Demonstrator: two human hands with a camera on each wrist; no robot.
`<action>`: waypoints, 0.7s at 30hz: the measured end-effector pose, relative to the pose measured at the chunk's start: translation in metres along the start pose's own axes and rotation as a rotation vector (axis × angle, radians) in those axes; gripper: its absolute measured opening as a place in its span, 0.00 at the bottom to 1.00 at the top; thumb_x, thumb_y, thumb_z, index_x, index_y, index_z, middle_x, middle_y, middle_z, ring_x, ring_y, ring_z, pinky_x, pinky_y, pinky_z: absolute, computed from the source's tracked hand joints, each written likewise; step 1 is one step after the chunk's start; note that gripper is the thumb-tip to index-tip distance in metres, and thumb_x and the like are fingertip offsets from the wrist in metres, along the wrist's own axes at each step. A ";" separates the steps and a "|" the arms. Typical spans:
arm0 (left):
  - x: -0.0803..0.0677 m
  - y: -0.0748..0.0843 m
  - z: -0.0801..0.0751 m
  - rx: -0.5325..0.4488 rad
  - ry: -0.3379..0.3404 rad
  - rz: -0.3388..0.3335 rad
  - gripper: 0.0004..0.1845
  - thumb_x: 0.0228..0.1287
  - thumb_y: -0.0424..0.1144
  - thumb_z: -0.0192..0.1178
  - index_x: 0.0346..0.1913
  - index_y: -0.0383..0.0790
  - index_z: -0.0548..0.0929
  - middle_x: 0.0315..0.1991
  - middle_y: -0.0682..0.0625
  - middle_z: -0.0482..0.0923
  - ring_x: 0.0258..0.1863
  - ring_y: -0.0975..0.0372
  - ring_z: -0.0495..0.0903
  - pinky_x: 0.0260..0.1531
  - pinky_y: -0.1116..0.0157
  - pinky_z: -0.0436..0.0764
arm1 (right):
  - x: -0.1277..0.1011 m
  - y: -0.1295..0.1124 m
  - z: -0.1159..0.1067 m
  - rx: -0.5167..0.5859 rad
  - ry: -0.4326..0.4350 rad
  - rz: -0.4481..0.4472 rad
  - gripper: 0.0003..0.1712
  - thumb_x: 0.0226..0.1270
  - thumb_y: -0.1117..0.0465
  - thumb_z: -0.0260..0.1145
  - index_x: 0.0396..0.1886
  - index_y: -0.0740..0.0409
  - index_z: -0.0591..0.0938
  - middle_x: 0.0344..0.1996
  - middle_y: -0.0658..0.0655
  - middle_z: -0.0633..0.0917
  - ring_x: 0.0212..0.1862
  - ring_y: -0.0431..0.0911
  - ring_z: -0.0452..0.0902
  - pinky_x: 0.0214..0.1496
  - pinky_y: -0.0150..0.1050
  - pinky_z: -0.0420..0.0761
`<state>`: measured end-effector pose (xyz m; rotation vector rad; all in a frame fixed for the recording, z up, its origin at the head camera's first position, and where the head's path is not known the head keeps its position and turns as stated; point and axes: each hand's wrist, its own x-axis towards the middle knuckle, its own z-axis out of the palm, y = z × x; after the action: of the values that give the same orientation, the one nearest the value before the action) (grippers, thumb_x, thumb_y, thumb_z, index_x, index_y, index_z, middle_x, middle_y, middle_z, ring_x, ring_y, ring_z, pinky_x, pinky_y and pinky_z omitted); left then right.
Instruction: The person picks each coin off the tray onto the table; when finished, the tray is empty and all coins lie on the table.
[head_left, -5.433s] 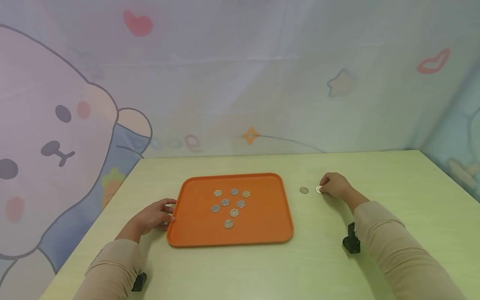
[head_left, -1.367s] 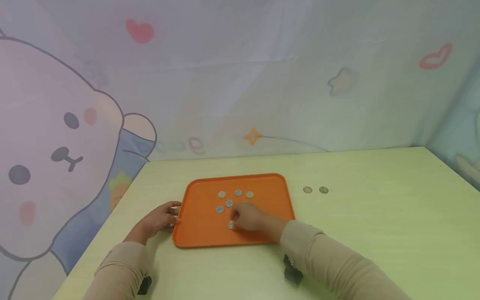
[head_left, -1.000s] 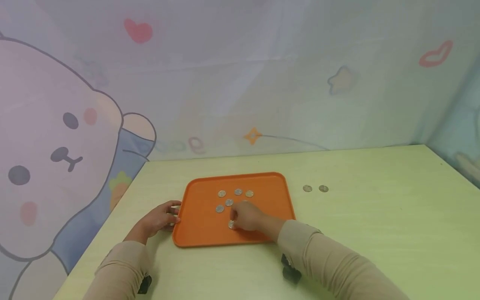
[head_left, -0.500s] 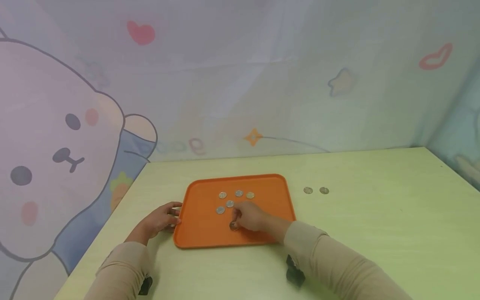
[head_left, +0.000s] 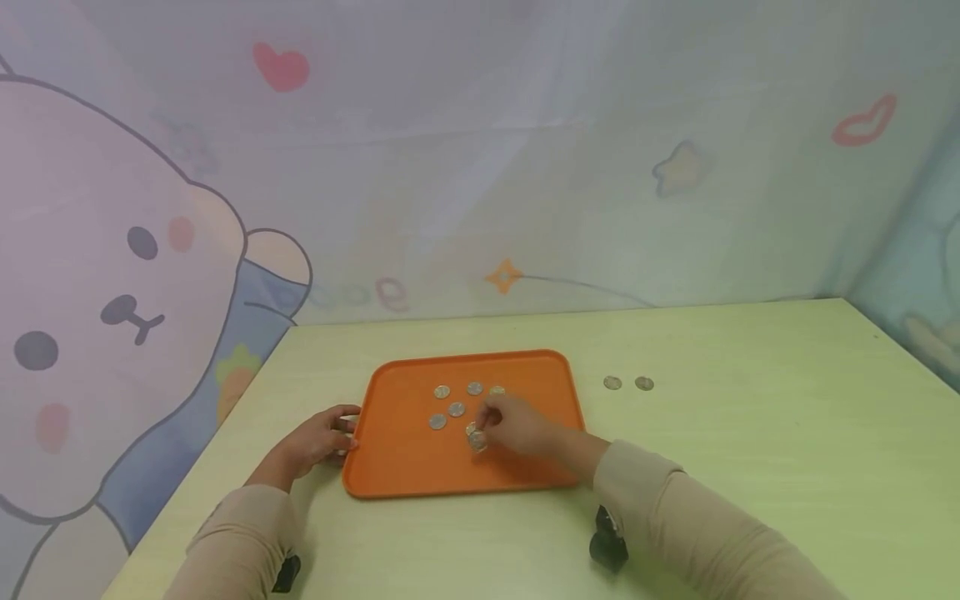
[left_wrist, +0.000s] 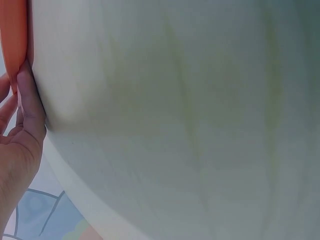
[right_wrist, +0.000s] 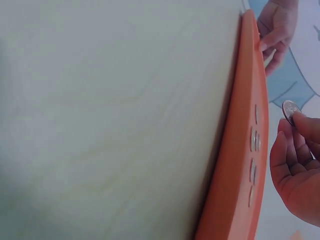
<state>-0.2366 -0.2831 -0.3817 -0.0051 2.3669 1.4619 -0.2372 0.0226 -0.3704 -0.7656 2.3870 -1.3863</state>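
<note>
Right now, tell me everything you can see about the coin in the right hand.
The coin is a small, round, silvery disc that looks like metal, its face too small to read. The right hand pinches it at the fingertips, lifted clear of the orange tray and tilted on edge in the right wrist view. It hangs over the tray's middle, near the other coins lying flat there. Only the fingers touch it.

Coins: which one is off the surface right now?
The coin pinched in the right hand, lifted above the orange tray. The other tray coins lie flat, and two more coins lie flat on the table.
</note>
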 end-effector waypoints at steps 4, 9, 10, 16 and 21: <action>0.000 0.000 0.000 -0.002 0.001 0.000 0.30 0.53 0.23 0.49 0.60 0.27 0.54 0.49 0.34 0.62 0.34 0.58 0.72 0.35 0.59 0.75 | -0.004 0.002 -0.011 0.090 -0.001 -0.019 0.05 0.52 0.74 0.57 0.29 0.64 0.72 0.30 0.54 0.74 0.34 0.43 0.70 0.35 0.34 0.72; 0.000 0.000 0.000 -0.002 0.001 -0.003 0.30 0.53 0.23 0.49 0.60 0.27 0.54 0.49 0.34 0.62 0.35 0.58 0.72 0.36 0.59 0.75 | -0.010 0.004 -0.025 0.165 -0.012 -0.011 0.05 0.53 0.73 0.58 0.30 0.66 0.72 0.27 0.55 0.75 0.34 0.44 0.71 0.36 0.35 0.73; 0.000 0.000 0.000 -0.001 0.002 -0.003 0.30 0.53 0.23 0.49 0.60 0.27 0.54 0.49 0.34 0.62 0.35 0.58 0.72 0.36 0.59 0.75 | -0.011 0.005 -0.028 0.167 -0.011 -0.008 0.05 0.53 0.72 0.58 0.30 0.65 0.72 0.27 0.55 0.75 0.34 0.44 0.72 0.37 0.36 0.73; 0.001 0.000 0.000 0.006 0.013 -0.010 0.30 0.53 0.23 0.50 0.60 0.27 0.54 0.49 0.34 0.62 0.35 0.58 0.72 0.35 0.59 0.75 | -0.015 0.011 -0.042 0.201 -0.013 -0.018 0.04 0.55 0.71 0.58 0.30 0.65 0.71 0.29 0.56 0.77 0.37 0.47 0.74 0.39 0.39 0.73; 0.001 0.000 0.000 0.009 0.014 -0.012 0.29 0.53 0.23 0.49 0.60 0.27 0.55 0.48 0.34 0.63 0.35 0.58 0.72 0.35 0.59 0.75 | -0.015 0.018 -0.051 0.187 0.010 -0.021 0.06 0.54 0.69 0.60 0.31 0.66 0.72 0.29 0.57 0.77 0.35 0.46 0.74 0.39 0.40 0.74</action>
<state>-0.2379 -0.2826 -0.3820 -0.0275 2.3802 1.4497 -0.2545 0.0746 -0.3608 -0.7369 2.2225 -1.5969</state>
